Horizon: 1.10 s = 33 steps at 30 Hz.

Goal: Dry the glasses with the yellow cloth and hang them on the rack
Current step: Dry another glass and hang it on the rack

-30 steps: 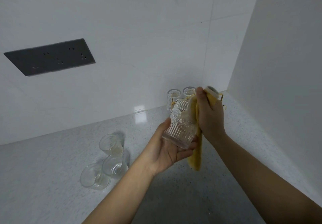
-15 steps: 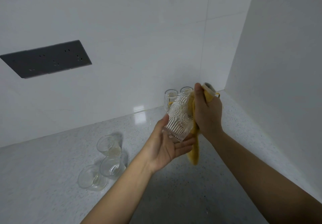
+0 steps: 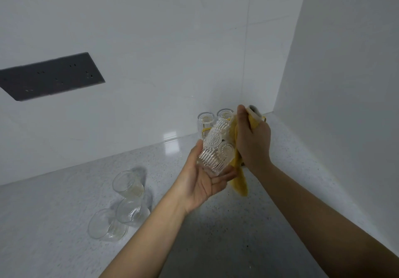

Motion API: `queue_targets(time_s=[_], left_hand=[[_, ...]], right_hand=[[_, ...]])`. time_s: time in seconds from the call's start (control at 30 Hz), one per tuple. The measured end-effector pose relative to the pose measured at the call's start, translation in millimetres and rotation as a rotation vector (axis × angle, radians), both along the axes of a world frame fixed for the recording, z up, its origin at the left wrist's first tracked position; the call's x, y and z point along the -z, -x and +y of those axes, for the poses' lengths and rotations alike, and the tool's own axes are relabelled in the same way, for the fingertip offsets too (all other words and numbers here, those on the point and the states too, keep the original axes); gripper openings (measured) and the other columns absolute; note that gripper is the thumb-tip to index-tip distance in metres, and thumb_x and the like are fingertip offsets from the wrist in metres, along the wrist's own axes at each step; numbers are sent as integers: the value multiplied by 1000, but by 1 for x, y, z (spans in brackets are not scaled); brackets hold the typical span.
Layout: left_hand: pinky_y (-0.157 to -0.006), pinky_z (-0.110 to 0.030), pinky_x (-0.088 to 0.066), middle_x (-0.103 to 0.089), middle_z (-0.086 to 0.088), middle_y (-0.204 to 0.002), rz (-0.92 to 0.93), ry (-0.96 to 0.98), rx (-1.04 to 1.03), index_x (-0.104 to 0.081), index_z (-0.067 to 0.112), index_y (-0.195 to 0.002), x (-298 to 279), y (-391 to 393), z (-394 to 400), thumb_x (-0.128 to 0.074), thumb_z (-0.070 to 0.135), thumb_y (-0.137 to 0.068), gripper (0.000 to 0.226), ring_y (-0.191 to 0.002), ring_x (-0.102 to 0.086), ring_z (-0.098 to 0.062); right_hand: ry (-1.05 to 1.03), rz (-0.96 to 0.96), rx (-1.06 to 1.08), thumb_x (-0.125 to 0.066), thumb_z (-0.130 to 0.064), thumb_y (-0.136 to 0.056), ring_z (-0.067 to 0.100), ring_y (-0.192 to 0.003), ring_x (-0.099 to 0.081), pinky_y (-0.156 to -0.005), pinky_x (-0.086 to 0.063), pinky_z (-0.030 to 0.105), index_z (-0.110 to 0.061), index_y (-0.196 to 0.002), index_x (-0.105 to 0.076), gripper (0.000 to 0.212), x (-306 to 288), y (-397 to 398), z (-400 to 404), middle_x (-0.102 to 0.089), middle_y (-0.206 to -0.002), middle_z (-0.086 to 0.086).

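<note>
Fingers [image 3: 218, 178] of the left hand [image 3: 200, 180] cradle the patterned glass [image 3: 216, 148]; the right hand [image 3: 253, 139] grips the yellow cloth [image 3: 238, 182] against it, just before the rack [image 3: 205, 129] with two hung glasses [image 3: 205, 120].

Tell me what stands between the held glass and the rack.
No separate object: the patterned glass in the left hand sits just before the rack, where two glasses already hang.
</note>
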<state>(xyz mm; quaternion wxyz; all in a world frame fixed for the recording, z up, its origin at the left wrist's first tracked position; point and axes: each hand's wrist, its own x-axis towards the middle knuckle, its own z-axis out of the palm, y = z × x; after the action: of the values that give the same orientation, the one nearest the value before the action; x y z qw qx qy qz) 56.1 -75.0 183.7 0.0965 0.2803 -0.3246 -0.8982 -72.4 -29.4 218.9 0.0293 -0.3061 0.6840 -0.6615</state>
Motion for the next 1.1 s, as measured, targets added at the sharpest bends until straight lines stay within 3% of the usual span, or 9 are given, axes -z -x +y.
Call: queue_targets(time_s=[0.07,0.17,0.23,0.3,0.4,0.53,0.77,0.93,1.1], left_hand=[[-67,-35,-59,-63,-16,-120,-38,241,-150,-44,16,-134,4,8,7,-71,46,-75,71,-101,-68,-32],[-72,-35,-60,-57,-13,-127,-121,625,-278,-36,26,-132,15,17,13,-77,9,-77,71,-97,-70,-31],[-75,-38,-60,-60,-15,-124,-98,579,-304,-42,21,-133,13,20,12,-76,6,-77,68,-93,-71,-30],[-81,-42,-60,-65,-15,-119,-10,312,-298,-44,12,-136,5,25,7,-73,14,-74,68,-98,-70,-30],[-64,-32,-60,-63,-19,-123,32,20,-206,-46,7,-138,4,35,-3,-72,27,-79,68,-103,-62,-34],[-56,-28,-57,-61,-20,-117,24,-81,-63,-49,10,-135,11,45,-13,-75,37,-66,79,-80,-68,-28],[-52,-24,-56,-72,-13,-89,-124,185,-73,-55,11,-116,11,79,-42,-65,35,-75,48,-63,-69,-21],[-50,-20,-53,-71,-12,-104,-246,440,-67,-44,4,-133,6,121,-65,-77,37,-75,74,-69,-71,-19],[-49,-20,-44,-66,-10,-109,-402,681,-170,-43,19,-115,-3,166,-86,-78,30,-78,51,-72,-69,-20]], right_hand=[[-79,-3,62,-43,-32,-96,3,-39,-42,-42,-33,13,-26,-71,-48,26,4,7,-4,-39,-46,-7],[-143,-46,90,-39,-37,-97,2,-47,-45,-47,-35,14,-19,-95,-59,27,11,17,-8,-43,-50,-9],[-123,-80,73,-39,-39,-96,1,-44,-45,-49,-34,14,-18,-98,-59,29,14,21,-7,-40,-49,-10],[-61,-100,40,-41,-37,-96,-1,-42,-45,-47,-35,11,-23,-81,-53,23,16,23,-3,-39,-49,-10],[20,-56,24,-44,-28,-96,3,-46,-40,-47,-32,15,-26,-60,-40,37,22,35,3,-36,-50,-7],[34,-74,21,-44,-21,-96,-3,-44,-43,-44,-33,10,-24,-59,-42,37,28,53,9,-39,-54,-5],[-92,-444,165,-37,-44,-96,2,-50,-51,-44,-41,11,-22,-75,-53,34,47,120,15,-49,-60,-5],[-166,-686,126,-39,-63,-87,26,-81,-64,-79,-52,40,-14,-101,-61,55,54,148,15,-66,-85,9],[-156,-801,136,-42,-70,-79,27,-91,-60,-93,-45,50,-22,-103,-56,56,55,167,10,-65,-97,7]])
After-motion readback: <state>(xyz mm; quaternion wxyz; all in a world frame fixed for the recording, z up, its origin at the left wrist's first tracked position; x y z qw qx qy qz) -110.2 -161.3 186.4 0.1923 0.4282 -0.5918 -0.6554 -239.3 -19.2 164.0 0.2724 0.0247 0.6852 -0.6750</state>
